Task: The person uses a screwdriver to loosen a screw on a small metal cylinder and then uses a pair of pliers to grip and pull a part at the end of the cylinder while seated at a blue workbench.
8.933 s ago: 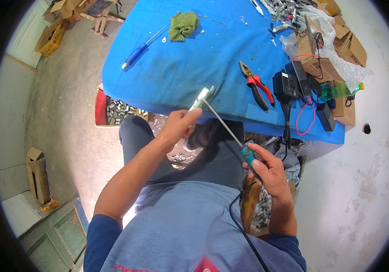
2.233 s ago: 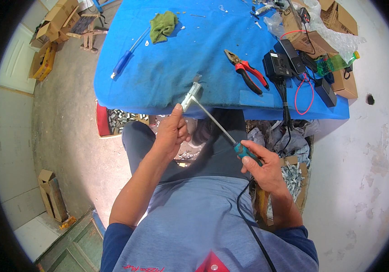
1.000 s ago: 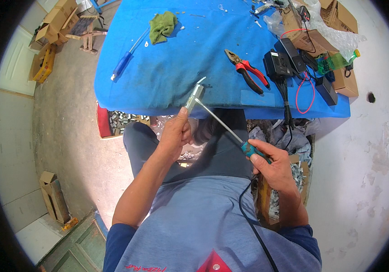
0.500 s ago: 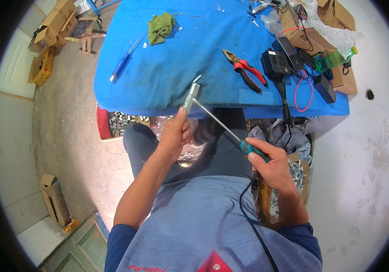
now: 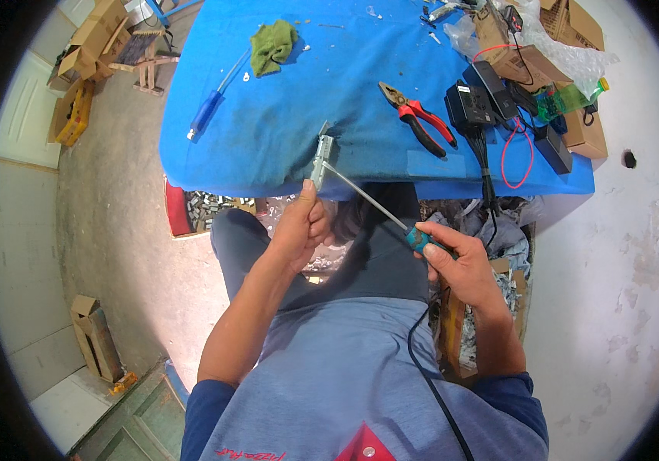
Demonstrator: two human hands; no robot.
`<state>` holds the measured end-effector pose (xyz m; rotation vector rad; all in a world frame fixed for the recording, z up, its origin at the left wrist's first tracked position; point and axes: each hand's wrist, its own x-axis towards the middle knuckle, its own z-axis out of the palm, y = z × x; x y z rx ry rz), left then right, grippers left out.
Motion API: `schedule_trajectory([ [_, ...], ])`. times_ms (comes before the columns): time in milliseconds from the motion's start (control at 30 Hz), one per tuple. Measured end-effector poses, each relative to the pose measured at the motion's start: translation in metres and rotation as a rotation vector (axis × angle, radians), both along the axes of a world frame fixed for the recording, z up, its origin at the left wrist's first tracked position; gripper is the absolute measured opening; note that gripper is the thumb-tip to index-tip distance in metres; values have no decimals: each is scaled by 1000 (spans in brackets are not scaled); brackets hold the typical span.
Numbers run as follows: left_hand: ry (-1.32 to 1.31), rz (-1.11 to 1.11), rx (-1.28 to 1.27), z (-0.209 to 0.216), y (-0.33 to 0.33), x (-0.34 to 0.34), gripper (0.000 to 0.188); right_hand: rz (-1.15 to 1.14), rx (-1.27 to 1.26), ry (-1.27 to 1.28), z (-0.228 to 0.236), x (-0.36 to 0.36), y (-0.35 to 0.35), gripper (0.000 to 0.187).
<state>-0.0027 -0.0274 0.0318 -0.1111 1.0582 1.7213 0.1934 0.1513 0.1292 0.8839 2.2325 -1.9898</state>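
My left hand pinches the lower end of a small silvery metal piece between thumb and fingers, at the near edge of the blue-covered table. A narrow part sticks out of the piece's far end; its exact kind is too small to make out. My right hand is wrapped round the teal handle of a screwdriver. Its shaft points up and left, with the tip against the right side of the metal piece. To the right lie pliers with red and black handles.
A blue-handled screwdriver and a green cloth lie on the table's left. Black power adapters, cables, a green bottle and cardboard crowd its right. Boxes of small metal parts stand below. A black cable runs over my shirt.
The narrow part at the metal piece's far end now sits at a different angle, swung to the left. The screwdriver tip has shifted slightly left and down, still against the piece.
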Motion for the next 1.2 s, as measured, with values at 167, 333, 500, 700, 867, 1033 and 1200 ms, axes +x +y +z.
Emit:
schedule_trajectory([
  [167,4,5,-5,-2,-2,-2,56,65,281,33,6,-2,-9,34],
  [333,26,24,-26,-2,1,1,57,78,269,32,7,-4,-6,35],
  [500,17,42,-37,2,1,1,57,43,-84,50,-22,-8,9,39],
  [700,28,45,-48,8,2,0,57,-89,-476,4,-39,-6,14,42],
  [867,18,63,-66,6,3,0,57,-64,-538,45,-54,-6,-2,48],
  [1033,28,37,-40,-1,-3,-1,57,73,88,116,-52,-8,-11,39],
  [1200,47,59,-110,5,3,-2,58,188,974,360,-59,-16,-24,40],
])
